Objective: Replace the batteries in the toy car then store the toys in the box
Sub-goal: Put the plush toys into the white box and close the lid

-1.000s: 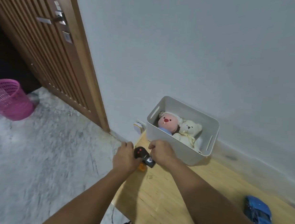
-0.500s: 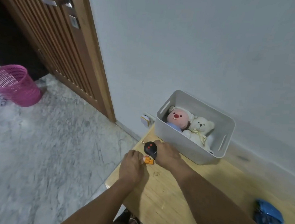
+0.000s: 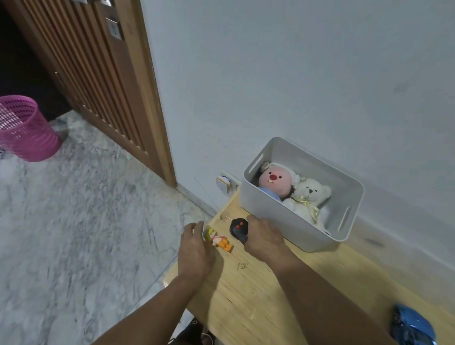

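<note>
Box (image 3: 285, 220) top open — two plush toys (image 3: 296, 188) fill its left.

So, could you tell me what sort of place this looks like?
Probably a room in a home: a slatted wooden door, a marble-look floor with a pink waste basket, and a grey box of plush toys.

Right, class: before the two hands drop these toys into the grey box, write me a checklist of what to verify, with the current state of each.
1. Right hand grips black remote: ok.
2. Left hand holds small figurine: ok.
3. Grey box open on top: ok.
4. Room left beside pink plush and white bear: cannot tell.
5. Blue toy car in the box: not ok, it lies on the wooden table.
6. Car batteries replaced: cannot tell.
</note>
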### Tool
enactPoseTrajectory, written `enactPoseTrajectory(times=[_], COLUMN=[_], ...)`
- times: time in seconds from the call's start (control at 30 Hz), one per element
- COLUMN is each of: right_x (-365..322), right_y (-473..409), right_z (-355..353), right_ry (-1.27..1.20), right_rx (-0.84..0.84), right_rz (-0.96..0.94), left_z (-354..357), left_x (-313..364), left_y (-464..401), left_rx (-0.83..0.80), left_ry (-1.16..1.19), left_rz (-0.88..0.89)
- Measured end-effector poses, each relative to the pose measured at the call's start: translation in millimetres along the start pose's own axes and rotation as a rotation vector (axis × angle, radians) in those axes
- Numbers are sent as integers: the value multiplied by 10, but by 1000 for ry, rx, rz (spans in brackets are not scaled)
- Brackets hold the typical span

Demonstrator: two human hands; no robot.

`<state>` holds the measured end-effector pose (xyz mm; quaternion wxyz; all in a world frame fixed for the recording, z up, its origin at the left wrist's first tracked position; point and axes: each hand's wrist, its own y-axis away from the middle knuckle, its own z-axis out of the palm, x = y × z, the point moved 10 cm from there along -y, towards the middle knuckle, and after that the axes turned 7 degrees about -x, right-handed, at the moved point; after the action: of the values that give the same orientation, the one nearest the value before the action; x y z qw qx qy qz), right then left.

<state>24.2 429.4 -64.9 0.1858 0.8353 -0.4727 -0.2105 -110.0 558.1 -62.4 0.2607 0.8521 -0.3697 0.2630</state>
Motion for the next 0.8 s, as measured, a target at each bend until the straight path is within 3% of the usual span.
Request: enactPoseTrajectory(times=[0.13,0.27,0.4,0.5,0.6,0.8], right_x=[-99,-170,-180,-139,-67,127], right_y=[45,75,96,126,173,300], right_z=[-13,22,17,23,7,-79], right_ry=[-14,75,121,89,43,-1], right_rx=[16,7,19,-15,-22,-1], right_rz=[-49,-54,-55,-31,-9,19], left_z=[122,237,239,166,220,250], left_x=[149,185,162,182,214,321], left_y=[63,47,-19,-43,-64,-68], left_rx=[-73,-120,-109,-85,-162,-184], left_ry=[11,-194,-235,-194,-279,-357], left_rz=[76,23,7,34,40,-59])
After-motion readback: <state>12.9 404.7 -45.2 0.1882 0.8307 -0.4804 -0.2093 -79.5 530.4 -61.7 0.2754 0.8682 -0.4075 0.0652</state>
